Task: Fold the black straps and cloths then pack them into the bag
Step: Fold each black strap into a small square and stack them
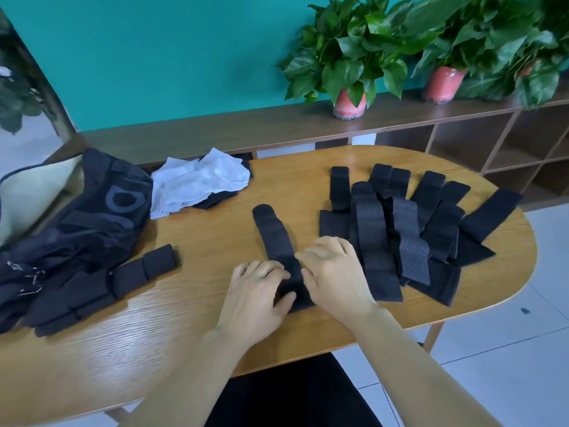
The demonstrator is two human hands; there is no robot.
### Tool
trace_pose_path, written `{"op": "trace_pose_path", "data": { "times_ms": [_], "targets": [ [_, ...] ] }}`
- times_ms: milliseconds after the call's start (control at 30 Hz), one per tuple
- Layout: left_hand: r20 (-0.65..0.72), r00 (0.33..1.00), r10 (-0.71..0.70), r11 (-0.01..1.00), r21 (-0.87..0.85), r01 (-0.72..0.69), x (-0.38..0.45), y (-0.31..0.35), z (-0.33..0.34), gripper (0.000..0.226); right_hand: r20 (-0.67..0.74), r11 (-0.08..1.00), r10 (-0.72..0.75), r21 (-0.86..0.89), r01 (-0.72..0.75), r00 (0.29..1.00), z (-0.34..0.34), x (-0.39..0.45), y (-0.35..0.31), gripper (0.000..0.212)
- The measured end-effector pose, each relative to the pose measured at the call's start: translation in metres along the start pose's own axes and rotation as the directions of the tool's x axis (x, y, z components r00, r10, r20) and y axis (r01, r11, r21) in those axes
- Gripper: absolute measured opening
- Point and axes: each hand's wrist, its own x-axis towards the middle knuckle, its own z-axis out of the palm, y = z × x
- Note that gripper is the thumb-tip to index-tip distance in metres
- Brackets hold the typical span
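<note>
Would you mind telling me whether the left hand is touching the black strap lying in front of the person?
Touching: in the head view the left hand grips the near end of the black strap.

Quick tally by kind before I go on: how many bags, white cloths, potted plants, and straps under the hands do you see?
Bags: 1, the black bag at the table's left end.
White cloths: 1 crumpled heap; pieces cannot be told apart.
Potted plants: 2 pots show plainly.
Straps being worked: 1, the black strap under the left hand and right hand.
Total: 5.
</note>
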Motion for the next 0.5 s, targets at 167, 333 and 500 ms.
{"op": "trace_pose_path", "data": {
  "times_ms": [167, 333, 500],
  "targets": [
    [0.049, 0.998, 0.025, 0.996, -0.087, -0.021, -0.008, -0.014, 0.006, 0.041, 0.195, 0.982, -0.156, -0.073, 0.173, 0.968, -0.001, 0.009, -0.008, 0.016],
    [0.053, 0.994, 0.091, 0.989, -0.120, -0.084, -0.007, -0.032, 0.002, 0.039, 0.511, 0.972, -0.118, -0.114, 0.204, 0.852, 0.010, 0.019, -0.014, 0.049],
    [0.058, 0.991, 0.118, 0.987, -0.112, -0.111, -0.002, -0.034, 0.002, 0.039, 0.579, 0.974, -0.038, -0.161, 0.160, 0.814, 0.026, 0.047, -0.008, 0.056]
  ]
}}
